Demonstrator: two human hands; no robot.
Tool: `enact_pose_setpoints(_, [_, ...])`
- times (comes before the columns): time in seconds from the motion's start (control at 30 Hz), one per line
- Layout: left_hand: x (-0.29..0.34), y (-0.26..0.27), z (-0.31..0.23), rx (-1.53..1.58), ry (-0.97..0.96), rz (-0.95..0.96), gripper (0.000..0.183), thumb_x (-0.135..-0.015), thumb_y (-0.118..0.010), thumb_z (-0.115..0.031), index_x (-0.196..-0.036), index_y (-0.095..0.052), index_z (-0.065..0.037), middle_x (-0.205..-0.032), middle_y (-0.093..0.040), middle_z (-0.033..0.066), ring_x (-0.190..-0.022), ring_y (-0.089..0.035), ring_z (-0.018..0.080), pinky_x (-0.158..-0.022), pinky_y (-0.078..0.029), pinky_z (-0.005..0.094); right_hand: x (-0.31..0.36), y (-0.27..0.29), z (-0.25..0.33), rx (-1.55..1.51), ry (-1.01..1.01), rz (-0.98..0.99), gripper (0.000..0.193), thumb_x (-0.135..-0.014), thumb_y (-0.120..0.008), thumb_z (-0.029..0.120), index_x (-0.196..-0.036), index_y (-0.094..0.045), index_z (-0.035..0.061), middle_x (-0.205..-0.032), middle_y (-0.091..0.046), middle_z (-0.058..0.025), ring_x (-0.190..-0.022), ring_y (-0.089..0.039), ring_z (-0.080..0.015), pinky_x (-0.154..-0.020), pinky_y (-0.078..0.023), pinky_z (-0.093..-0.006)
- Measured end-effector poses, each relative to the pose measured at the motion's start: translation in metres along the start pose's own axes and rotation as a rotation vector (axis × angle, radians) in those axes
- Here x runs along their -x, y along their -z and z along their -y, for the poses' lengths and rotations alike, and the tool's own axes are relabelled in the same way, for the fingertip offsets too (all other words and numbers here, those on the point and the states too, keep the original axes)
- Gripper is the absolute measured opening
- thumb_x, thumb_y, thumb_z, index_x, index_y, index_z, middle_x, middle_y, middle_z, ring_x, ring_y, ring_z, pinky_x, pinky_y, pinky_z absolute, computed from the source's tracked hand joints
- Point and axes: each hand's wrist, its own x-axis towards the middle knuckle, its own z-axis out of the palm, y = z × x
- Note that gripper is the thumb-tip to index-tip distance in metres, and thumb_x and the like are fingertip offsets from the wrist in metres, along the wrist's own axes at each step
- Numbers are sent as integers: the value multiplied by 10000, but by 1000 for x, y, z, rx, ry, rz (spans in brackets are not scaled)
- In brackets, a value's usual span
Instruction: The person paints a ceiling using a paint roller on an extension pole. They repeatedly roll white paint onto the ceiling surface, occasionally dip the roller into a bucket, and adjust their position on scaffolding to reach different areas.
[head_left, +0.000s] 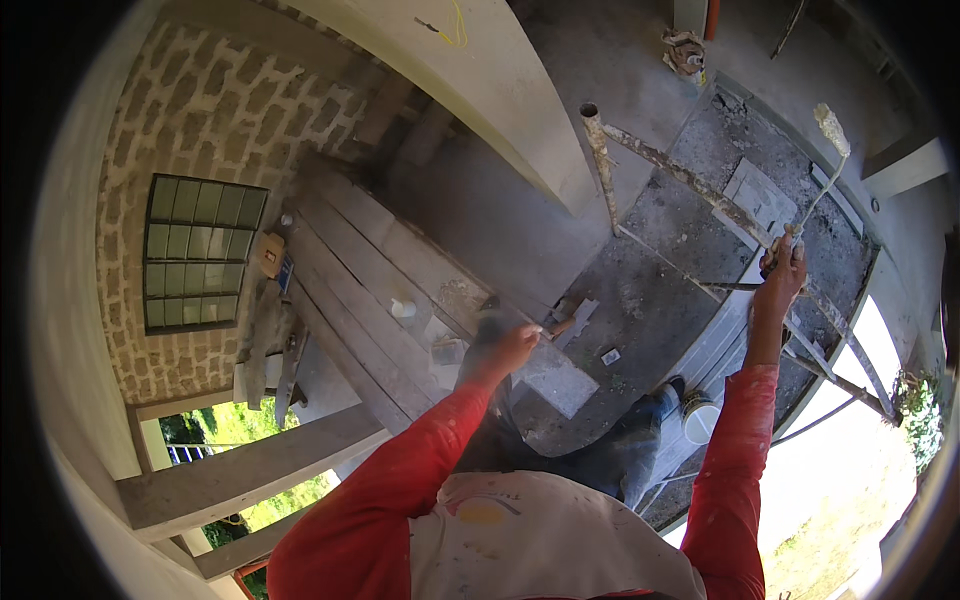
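My right hand is stretched forward and closed around the handle of a paint roller. The roller's thin bent frame reaches up to a whitish, paint-coated roller head. Just beside that hand, a paint-spattered scaffold pole passes; whether the hand also touches it is unclear. My left hand is held out in front over the boards, its fingers curled together. A small pale tip shows at its fingers, but what it holds is too small to name.
Long wooden planks run at left beside a brick wall with a louvred window. A white bucket stands by my foot on a light plank. Scaffold tubes cross at right. A pale curved beam spans above the concrete floor.
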Motion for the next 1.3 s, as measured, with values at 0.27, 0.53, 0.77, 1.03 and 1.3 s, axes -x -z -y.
enact_pose_setpoints(0.27, [202, 71, 161, 110, 478, -392, 257, -936, -617, -182, -1091, -765, -41, -1088, -749, 179, -987, -719, 312, -885, -565, 430, -118, -91, -54, 483, 112, -94, 318, -1062, -592, 297, -1174, -537, 5, -898, -680, -148, -762, -681, -248, -684, -524, -391])
enact_pose_setpoints(0.53, [22, 93, 49, 504, 292, -232, 272, -1028, -558, -106, -1225, -670, 45, -1093, -749, 151, -1000, -714, 222, -909, -559, 328, -130, -73, -113, 874, 274, -270, 386, -1020, -589, 241, -1258, -422, -13, -1133, -649, -349, -1077, -631, -540, -906, -472, -578])
enact_pose_setpoints(0.77, [-234, 140, -175, -6, -550, -292, 367, -984, -705, -326, -1234, -706, -56, -1093, -763, 144, -1035, -730, 292, -922, -563, 392, -170, -32, -171, 1163, 260, -478, 612, -1002, -576, 293, -1469, -305, 3, -1394, -527, -267, -1318, -499, -428, -1119, -358, -518])
enact_pose_setpoints(1.03, [-365, 109, -247, -271, -689, -567, 611, -915, -700, -354, -1446, -528, -106, -1507, -492, 183, -1470, -366, 408, -1171, -271, 654, -130, -97, -124, 1360, 170, -538, 358, -985, -610, 316, -1080, -507, -14, -1062, -691, -244, -980, -707, -445, -852, -482, -602])
enact_pose_setpoints(1.3, [-367, 103, -266, -671, -645, -297, 267, -889, -652, -354, -934, -812, -145, -1026, -757, 100, -1288, -563, 364, -1153, -259, 703, -144, -60, -143, 1384, 176, -597, 379, -1012, -606, 325, -1107, -530, -33, -1054, -692, -240, -1006, -686, -445, -869, -473, -584])
